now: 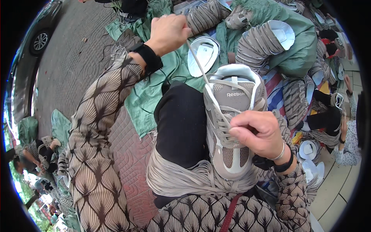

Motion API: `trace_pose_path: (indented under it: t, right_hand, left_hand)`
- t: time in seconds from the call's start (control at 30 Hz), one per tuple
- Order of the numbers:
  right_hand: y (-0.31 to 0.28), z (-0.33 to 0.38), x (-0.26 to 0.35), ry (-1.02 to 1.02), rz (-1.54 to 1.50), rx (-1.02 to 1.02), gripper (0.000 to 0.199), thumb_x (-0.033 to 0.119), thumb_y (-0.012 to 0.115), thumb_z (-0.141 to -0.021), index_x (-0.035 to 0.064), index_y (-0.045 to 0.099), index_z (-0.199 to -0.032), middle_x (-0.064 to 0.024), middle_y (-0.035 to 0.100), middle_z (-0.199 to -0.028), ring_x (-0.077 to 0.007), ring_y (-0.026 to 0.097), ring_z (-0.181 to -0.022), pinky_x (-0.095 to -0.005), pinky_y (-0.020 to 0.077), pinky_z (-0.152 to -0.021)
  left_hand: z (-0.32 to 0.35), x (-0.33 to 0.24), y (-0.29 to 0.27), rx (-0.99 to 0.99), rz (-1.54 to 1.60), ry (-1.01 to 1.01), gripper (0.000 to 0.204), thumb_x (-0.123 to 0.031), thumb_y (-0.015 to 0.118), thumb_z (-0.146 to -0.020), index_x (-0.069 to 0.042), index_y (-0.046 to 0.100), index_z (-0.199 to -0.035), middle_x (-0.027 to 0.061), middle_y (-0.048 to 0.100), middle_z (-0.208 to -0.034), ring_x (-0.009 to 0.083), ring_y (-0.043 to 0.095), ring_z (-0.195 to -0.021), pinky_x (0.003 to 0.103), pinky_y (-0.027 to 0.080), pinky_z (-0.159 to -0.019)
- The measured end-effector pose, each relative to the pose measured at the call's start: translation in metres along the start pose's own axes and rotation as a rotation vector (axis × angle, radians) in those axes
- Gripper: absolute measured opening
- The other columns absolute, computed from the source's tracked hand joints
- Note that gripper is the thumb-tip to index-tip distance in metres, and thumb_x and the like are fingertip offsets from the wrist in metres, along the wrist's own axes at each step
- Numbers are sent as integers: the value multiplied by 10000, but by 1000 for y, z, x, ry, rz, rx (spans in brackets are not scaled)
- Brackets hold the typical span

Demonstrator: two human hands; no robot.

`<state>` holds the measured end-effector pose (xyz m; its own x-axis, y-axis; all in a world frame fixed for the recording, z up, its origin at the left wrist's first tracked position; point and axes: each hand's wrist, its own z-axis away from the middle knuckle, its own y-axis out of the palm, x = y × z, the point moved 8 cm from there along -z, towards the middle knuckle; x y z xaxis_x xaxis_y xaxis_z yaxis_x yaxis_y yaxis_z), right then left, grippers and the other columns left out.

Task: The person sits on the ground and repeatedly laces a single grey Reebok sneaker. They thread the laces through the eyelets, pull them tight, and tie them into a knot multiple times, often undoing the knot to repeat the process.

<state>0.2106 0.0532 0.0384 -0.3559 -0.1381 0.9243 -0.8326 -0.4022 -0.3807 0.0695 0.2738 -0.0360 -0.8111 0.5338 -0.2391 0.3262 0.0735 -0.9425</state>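
Observation:
A grey-brown sneaker [224,96] with white trim rests on my lap, its toe toward me. A beige shoelace [199,63] runs taut from the upper eyelets of the shoe up to my left hand [168,33]. That hand is raised beyond my knee, its fingers closed round the lace. My right hand [261,131] lies over the right side of the shoe, thumb and forefinger pinched together on lace at the lacing. A thick bundle of loose beige shoelaces [177,174] spreads across my thighs beneath the toe.
Stacks of nested grey-brown shoe uppers [259,46] lie on green sacks [301,50] ahead and to the right. A single upper with a pale lining [203,57] sits just beyond the shoe. Other people work at both sides. A dark car [23,73] stands far left.

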Motion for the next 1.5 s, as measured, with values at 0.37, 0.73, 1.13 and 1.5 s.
trace_pose_path:
  t: [0.37,0.73,1.13,1.5]
  right_hand:
    - [-4,8,17,-174,233,-159,251,-19,623,-857,-6,658,-1106,-146,643,-1123,-217,660,-870,-295,520,-745]
    - [-53,107,-17,-137,-180,-632,272,-76,513,-908,12,635,-1134,-99,535,-1257,-67,582,-767,-224,513,-722]
    - [-74,107,-78,-36,-29,-777,250,33,623,-817,54,618,-1067,-145,521,-1290,-186,614,-786,-295,508,-711]
    - [-7,119,-173,283,-561,-323,941,380,816,-823,-30,290,-1486,-255,468,-1411,-279,512,-1269,-354,438,-1052]
  left_hand:
    - [50,-7,-16,168,477,153,381,-21,503,-809,-72,601,-1173,120,638,-1123,272,600,-1097,404,463,-945]
    - [157,-151,-105,11,533,186,418,-6,718,-713,-46,582,-1107,139,562,-1180,334,542,-1128,412,437,-969]
    - [208,-206,-111,-24,284,248,545,-105,768,-747,-54,584,-1258,182,509,-1333,379,501,-1211,474,405,-1025]
    - [223,-271,-68,136,189,294,788,-213,779,-755,38,425,-1414,272,483,-1409,404,482,-1314,442,421,-1076]
